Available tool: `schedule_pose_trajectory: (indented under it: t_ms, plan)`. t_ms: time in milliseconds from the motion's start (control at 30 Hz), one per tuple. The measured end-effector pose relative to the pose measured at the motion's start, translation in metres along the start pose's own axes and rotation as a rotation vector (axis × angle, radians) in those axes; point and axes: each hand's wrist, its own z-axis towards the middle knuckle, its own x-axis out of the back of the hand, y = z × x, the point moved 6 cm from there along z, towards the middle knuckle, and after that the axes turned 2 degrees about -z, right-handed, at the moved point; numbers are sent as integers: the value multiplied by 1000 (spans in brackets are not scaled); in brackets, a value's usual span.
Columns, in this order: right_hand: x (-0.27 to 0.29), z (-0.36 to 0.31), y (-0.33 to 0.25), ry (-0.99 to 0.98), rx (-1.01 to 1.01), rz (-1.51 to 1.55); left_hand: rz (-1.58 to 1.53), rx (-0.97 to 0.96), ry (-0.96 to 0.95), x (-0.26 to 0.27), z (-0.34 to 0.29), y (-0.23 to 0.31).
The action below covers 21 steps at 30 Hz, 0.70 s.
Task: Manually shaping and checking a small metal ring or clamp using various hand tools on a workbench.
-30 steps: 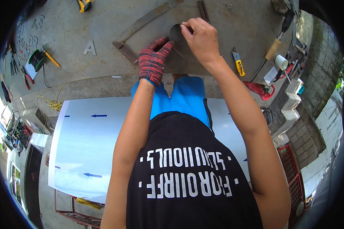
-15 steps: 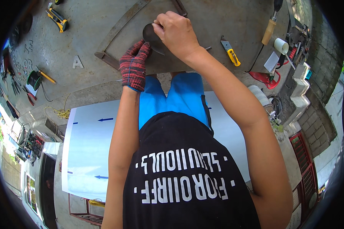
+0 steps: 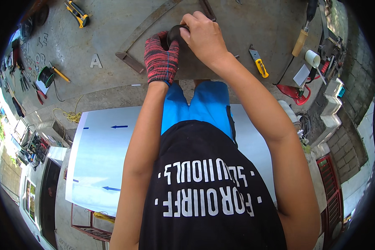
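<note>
A dark round disc (image 3: 174, 36) is held up between my two hands, over the near side of the grey metal table (image 3: 233, 25). My left hand (image 3: 162, 58), in a red and black knitted glove, is closed around the disc's left edge. Bare, my right hand (image 3: 206, 35) has its fingers bent and the thumb pressed at the disc's right edge. Both hands cover much of the disc, so its full shape is hidden. Behind the hands, a curved metal strip (image 3: 148, 25) lies flat on the tabletop.
A yellow-handled cutter (image 3: 259, 62) lies right of my hands; another yellow cutter (image 3: 78, 14) is far left. A white letter-shaped cutout (image 3: 96, 61), a dark wire spool (image 3: 46, 76) and a pencil (image 3: 60, 73) lie left. At right are a wooden-handled tool (image 3: 300, 41) and white cup (image 3: 312, 58).
The whole view has shifted, so things sit further right and higher. My gloved hand has moved up along the disc and now covers more of it. My right hand keeps its grip.
</note>
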Motion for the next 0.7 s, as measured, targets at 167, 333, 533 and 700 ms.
schedule_pose_trajectory:
  t_ms: [167,333,533,700]
  plan:
    - [-8,9,-5,-110,-3,-183,120,-95,23,-1,6,11]
    - [-6,3,-16,-86,36,-230,163,-145,83,1,8,13]
    - [-10,4,-10,-116,-140,-329,196,-117,77,-1,12,22]
    - [-14,2,-6,-96,-157,-297,222,-108,-1,-5,20,13]
